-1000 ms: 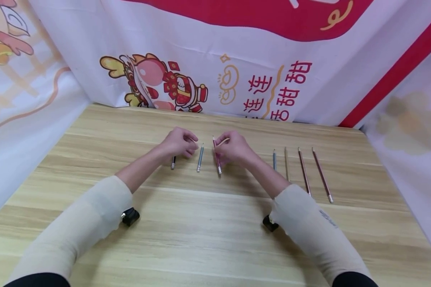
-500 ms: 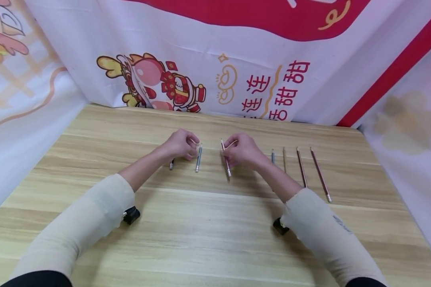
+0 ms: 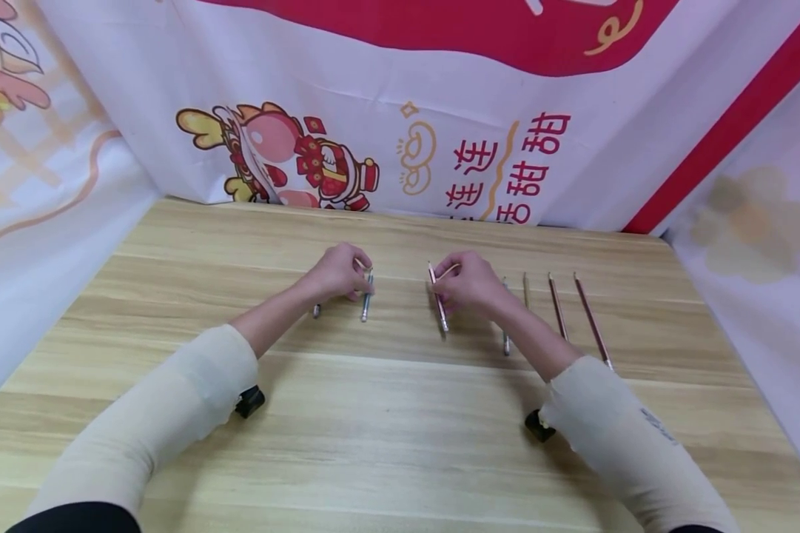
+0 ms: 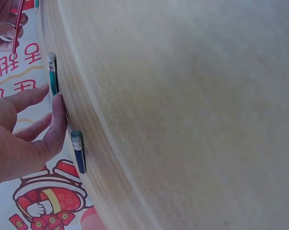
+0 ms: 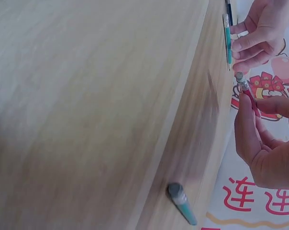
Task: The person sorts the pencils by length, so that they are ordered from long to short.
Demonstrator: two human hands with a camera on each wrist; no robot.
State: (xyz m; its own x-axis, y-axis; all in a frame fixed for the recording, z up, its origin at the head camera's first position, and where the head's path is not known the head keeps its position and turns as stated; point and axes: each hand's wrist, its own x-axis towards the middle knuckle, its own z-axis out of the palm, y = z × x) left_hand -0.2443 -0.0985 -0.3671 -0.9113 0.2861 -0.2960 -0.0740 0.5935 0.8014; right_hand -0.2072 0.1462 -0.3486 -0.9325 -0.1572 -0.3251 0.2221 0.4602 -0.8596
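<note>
In the head view my right hand pinches a dark red pencil between thumb and fingers; its eraser end points back toward me. The right wrist view shows the same red pencil held above the tabletop. My left hand is at a teal pencil that lies on the table, its loosely bent fingertips right beside the shaft. Seen from the left wrist, thumb and forefinger reach either side of the teal pencil. A dark blue pencil lies by the left hand, mostly hidden under it in the head view.
Right of the right hand, a blue-green pencil, a tan pencil and two reddish pencils lie in a row, partly covered by the forearm. A printed cloth hangs behind the wooden table.
My right hand has moved rightward with the red pencil, away from the teal one. My left hand has shifted slightly right, and its fingers now overlap the teal pencil.
</note>
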